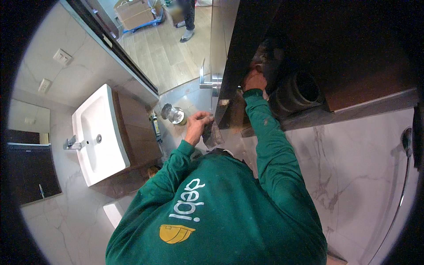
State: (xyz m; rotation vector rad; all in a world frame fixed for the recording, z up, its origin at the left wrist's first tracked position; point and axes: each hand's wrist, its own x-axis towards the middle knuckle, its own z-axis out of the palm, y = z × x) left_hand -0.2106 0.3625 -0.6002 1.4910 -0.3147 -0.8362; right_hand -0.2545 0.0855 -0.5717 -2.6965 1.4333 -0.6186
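Note:
My left hand (197, 126) is pinched on the edge of a dark, smudged, thin sheet (213, 136), which hangs down beside the door's lower edge. It could be cloth or sandpaper; I cannot tell which. Just left of that hand, an open round tin (177, 115) stands on the floor by its lid (166, 110). My right hand (255, 80) reaches forward into a dark recess past the door edge. Its fingers look curled, but shadow hides what they hold. To the right of that wrist is a dark ribbed bucket-like cylinder (289, 95).
A white washbasin (100, 134) on a brown cabinet stands at the left, with a sealant tube (156, 125) below it. The door handle (210, 81) juts out ahead. Beyond the doorway are a person's legs (188, 20) and a cardboard box (134, 14). A shower hose (404, 185) hangs at the right.

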